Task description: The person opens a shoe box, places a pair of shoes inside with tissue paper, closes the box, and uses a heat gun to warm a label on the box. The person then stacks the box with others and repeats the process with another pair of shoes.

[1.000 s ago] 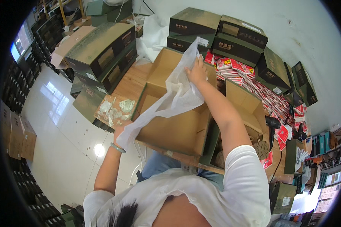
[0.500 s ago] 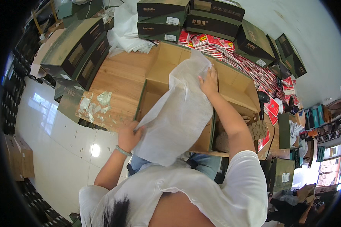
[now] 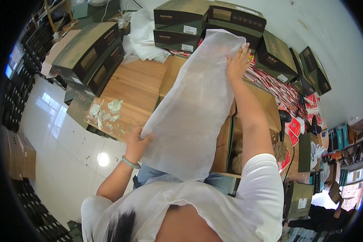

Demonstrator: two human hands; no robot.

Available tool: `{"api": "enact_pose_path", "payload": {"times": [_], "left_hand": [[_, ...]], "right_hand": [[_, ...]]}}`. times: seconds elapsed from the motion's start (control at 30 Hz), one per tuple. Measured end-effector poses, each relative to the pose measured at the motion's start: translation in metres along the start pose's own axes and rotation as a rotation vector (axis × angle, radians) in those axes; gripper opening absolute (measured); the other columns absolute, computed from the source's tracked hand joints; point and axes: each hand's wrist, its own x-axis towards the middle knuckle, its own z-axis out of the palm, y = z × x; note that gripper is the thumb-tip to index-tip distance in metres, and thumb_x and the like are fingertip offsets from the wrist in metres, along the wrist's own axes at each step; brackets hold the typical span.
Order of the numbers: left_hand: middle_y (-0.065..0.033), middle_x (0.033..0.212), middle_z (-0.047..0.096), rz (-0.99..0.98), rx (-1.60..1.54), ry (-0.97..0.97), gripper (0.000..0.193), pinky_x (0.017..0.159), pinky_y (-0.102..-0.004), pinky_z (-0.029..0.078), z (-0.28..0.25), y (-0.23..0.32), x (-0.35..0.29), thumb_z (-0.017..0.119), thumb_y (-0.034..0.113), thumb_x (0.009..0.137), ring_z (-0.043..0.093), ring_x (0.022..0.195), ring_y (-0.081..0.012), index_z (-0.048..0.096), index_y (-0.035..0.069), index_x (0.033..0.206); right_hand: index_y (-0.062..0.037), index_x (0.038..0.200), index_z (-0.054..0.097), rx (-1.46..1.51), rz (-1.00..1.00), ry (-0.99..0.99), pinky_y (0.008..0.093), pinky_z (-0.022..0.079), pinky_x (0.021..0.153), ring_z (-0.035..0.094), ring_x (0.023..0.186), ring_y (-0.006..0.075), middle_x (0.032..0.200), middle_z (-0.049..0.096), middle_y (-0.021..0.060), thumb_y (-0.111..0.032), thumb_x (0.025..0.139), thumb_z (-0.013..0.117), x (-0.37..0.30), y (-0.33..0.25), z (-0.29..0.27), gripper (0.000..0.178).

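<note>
A long white translucent wrapping sheet (image 3: pixel 189 109) is stretched out in front of me, hiding much of the open cardboard shoe box (image 3: pixel 222 155) beneath it. My left hand (image 3: pixel 138 143), with a pale bangle at the wrist, pinches the sheet's near left edge. At the far right corner, my right hand (image 3: pixel 238 62) grips the sheet, its fingers fairly straight against it. Below my right forearm, part of a brown shoe (image 3: pixel 237 157) shows inside the box. Another shoe's tan sole (image 3: pixel 280 151) appears just right of that forearm.
Dark green shoe boxes (image 3: pixel 177 28) are stacked along the back, with more boxes (image 3: pixel 88 56) at left. Red printed packets (image 3: pixel 266 78) lie heaped behind. Torn scraps (image 3: pixel 115 105) lie on the wooden table (image 3: pixel 139 80). A black hair-dryer-like tool (image 3: pixel 285 117) is at right. Another person (image 3: pixel 326 218) is at far right.
The sheet has been pulled longer and flatter. My right hand has moved away from me with its far corner, beyond the box, while my left hand stays at the near left edge.
</note>
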Motion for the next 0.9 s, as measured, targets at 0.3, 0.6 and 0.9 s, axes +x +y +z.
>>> {"api": "enact_pose_path", "payload": {"times": [0.3,0.6,0.9], "left_hand": [[-0.0143,0.11,0.062,0.076,0.202,-0.493,0.061,0.086,-0.0351,0.048,0.011,0.055,0.012,0.076,0.035,0.081,0.059,0.101,-0.0227,0.046,0.001,0.124],[-0.0066,0.122,0.063,-0.541,-0.677,-0.65,0.054,0.088,-0.0342,0.052,0.062,0.012,0.113,0.052,0.052,0.096,0.062,0.106,-0.0174,0.053,0.008,0.128],[-0.0056,0.115,0.069,-0.537,-0.758,-0.742,0.048,0.095,-0.0377,0.05,0.093,0.077,0.142,0.057,0.044,0.093,0.066,0.102,-0.0192,0.06,0.007,0.123]], "right_hand": [[-0.0264,0.147,0.04,-0.204,0.104,-0.491,0.0723,0.006,0.11,0.006,0.144,0.0534,0.162,0.0,0.0175,-0.019,0.096,0.045,-0.026,-0.031,0.038,0.052],[-0.0077,0.154,0.014,0.171,-0.279,-0.703,0.0642,0.017,0.112,0.017,0.141,0.0526,0.157,0.014,0.0278,-0.05,0.085,0.065,-0.184,-0.016,-0.107,0.096],[-0.0051,0.154,0.012,0.155,-0.298,-0.742,0.0546,0.02,0.116,0.023,0.143,0.0426,0.151,0.029,0.0236,-0.049,0.08,0.072,-0.218,0.015,-0.11,0.105]]}}
